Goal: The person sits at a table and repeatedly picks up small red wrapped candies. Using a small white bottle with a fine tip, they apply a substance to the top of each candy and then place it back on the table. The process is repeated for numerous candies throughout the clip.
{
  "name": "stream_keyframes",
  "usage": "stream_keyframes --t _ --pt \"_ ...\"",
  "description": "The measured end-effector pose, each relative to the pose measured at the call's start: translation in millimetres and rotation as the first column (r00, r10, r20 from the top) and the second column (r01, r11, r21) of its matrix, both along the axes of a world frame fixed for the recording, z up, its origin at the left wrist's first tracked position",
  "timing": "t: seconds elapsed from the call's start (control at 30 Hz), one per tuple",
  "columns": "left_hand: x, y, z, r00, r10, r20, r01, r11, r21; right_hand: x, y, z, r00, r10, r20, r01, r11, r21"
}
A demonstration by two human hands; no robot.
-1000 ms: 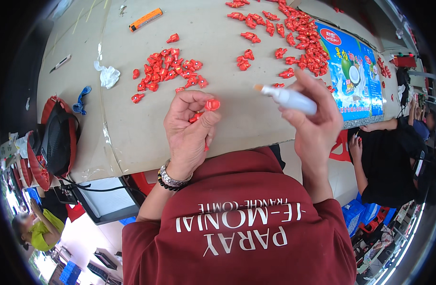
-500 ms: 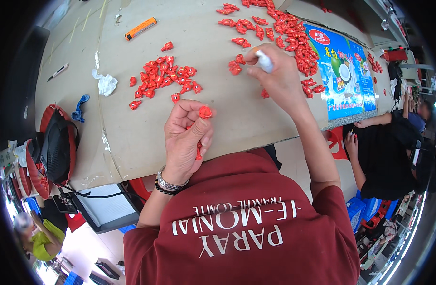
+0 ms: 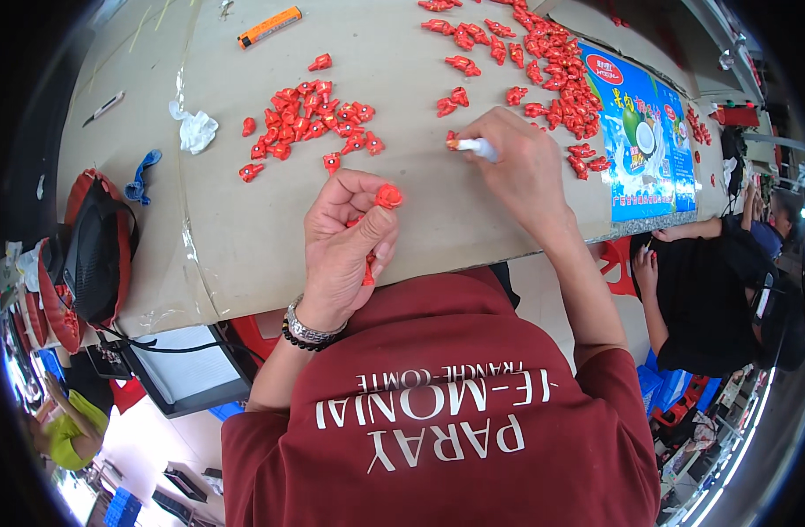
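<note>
My left hand (image 3: 345, 241) is closed, pinching a small red molded piece (image 3: 388, 196) between thumb and forefinger. More red bits show between its curled fingers. My right hand (image 3: 525, 167), also closed, grips a slim white tube (image 3: 480, 148) whose tip points left, toward the left hand. Something small and red (image 3: 452, 138) shows at that tip; whether the tube touches it I cannot tell. A loose heap of red pieces (image 3: 301, 119), some with eye-like dots, lies beyond my left hand. A larger pile of red pieces (image 3: 569, 88) is beyond my right hand.
An orange box-cutter-like stick (image 3: 271, 27), a crumpled white tissue (image 3: 194, 128), a thin knife (image 3: 104, 108) and a blue strip (image 3: 143, 176) lie on the table. A blue printed sheet (image 3: 635, 189) is at right. A black-and-red bag-like object (image 3: 104, 255) stands left. Another person (image 3: 701, 290) sits at right.
My right hand has turned and shifted slightly right and nearer, bringing the white tube's tip round to point left. My left hand keeps its pinch on the red piece, almost in place.
</note>
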State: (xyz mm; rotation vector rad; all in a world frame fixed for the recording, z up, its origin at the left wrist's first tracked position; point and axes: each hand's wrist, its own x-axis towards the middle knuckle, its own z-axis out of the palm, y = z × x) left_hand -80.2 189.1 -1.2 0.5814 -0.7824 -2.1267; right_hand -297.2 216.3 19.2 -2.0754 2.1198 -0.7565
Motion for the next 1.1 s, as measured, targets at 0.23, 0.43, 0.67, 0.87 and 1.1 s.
stream_keyframes --t 0.23,0.43,0.67,0.87,1.1 --pt "-4 0 -1 1.0 0.01 0.018 -0.01 1.0 -0.001 -9 -11 7 0.997 -0.054 0.064 0.056 0.998 -0.031" --pt "-4 0 0 0.994 0.038 0.103 -0.032 0.998 -0.058 10 -7 1 0.998 -0.013 -0.059 0.016 0.998 0.054" --pt "-5 1 1 0.984 0.079 0.157 -0.06 0.991 -0.123 17 -1 6 0.995 -0.082 0.048 0.076 0.991 0.108" --pt "-4 0 0 0.993 0.009 0.119 0.001 0.997 -0.081 17 4 10 0.864 -0.06 0.499 0.045 0.998 0.042" --pt "-6 -1 2 0.998 -0.055 -0.009 0.055 0.998 -0.005 31 11 24 0.558 -0.219 0.8 0.068 0.973 0.219"
